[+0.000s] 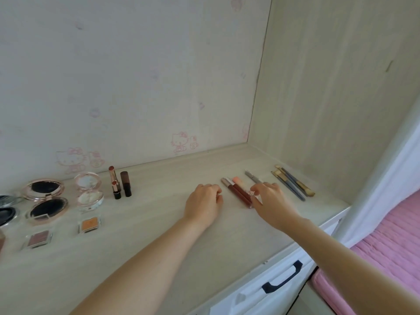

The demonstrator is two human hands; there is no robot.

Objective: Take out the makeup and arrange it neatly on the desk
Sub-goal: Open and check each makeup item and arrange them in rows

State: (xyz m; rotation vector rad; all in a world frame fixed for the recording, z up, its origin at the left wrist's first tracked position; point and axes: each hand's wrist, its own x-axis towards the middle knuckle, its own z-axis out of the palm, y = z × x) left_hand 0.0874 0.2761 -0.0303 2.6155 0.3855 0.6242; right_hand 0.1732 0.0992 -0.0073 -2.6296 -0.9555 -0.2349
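I am in a bedroom at home, at a dressing nook built into pale wood panelling. The wall behind my worktop [159, 223] is papered with faded pink cartoon cats [181, 142]. To my right a bed with a pink ribbed cover [391, 242] lies just beside the unit, with a white curtain [386, 178] hanging at its edge. Below the worktop is a white drawer with a dark handle [283, 278]. Compacts [45, 201], lipsticks [116, 183] and brushes [293, 181] lie spread on top.

Bare desk [159, 223] lies open between the upright lipsticks [120, 184] and the lip gloss tubes [238, 193]. Brushes [293, 184] crowd the right wall [329, 98]; compacts [45, 198] fill the left.
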